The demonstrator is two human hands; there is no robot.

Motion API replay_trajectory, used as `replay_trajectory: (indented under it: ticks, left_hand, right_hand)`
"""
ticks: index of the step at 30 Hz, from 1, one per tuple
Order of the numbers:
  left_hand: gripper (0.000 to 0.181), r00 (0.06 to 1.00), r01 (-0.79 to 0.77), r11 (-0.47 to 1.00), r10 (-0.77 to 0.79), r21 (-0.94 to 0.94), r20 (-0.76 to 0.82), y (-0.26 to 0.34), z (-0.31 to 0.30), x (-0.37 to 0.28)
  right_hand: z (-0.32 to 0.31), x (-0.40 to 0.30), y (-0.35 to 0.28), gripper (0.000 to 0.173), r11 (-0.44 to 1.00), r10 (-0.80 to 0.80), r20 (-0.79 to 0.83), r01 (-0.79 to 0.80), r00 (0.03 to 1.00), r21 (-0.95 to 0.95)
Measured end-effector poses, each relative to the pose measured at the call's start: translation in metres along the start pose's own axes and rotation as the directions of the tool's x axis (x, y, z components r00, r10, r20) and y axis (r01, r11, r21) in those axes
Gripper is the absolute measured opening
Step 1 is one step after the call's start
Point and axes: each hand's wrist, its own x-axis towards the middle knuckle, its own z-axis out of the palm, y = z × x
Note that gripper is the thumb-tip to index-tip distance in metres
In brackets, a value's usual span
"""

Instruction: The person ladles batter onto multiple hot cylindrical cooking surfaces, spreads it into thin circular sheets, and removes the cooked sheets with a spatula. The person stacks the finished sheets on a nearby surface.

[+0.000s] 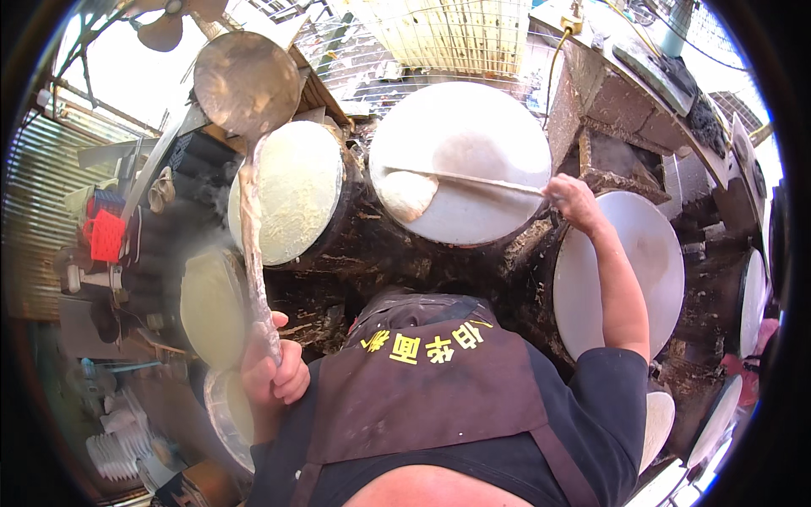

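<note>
My left hand (288,374) grips the lower end of a long, batter-smeared handle (252,228). A broad round metal ladle or pan head (247,82) tops it, raised at the upper left. Over at the right, my right hand (567,199) holds the end of a long thin scraper or stick (481,180). It reaches across a round pale griddle (472,218) in front of me. A white lump of dough or batter (412,195) lies on that griddle's left side, touching the stick. Its exact makeup I cannot tell.
More round griddles surround me. A pale yellow layer covers the left one (291,190), and another (214,307) steams below it. The right griddle (621,272) is under my forearm. Wire mesh (437,38) stands beyond; a red plastic basket (104,236) hangs at left.
</note>
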Motion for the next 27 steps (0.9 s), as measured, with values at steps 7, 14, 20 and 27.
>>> replay_trajectory:
  ticks: [7,14,20,27]
  left_hand:
    - [0.058,0.98,0.056,0.989,-0.028,-0.139,0.196,0.004,-0.028,0.01]
    - [0.059,0.989,0.088,0.995,-0.08,-0.057,0.122,0.038,-0.054,0.013]
    - [0.058,0.917,0.088,0.976,0.0,-0.201,0.399,0.061,-0.106,0.002]
    - [0.059,0.941,0.212,0.965,-0.159,-0.155,0.297,0.077,-0.141,-0.014]
  right_hand:
    - [-0.021,-0.131,-0.026,0.028,0.938,0.288,-0.025,-0.277,0.957,0.208]
    - [0.122,-0.08,-0.215,0.054,0.409,0.423,0.229,-0.411,0.876,0.815]
    - [0.209,-0.043,-0.282,0.05,0.457,0.494,0.176,-0.427,0.851,0.78]
    - [0.187,-0.118,-0.263,0.048,0.461,0.682,0.096,-0.529,0.725,0.713]
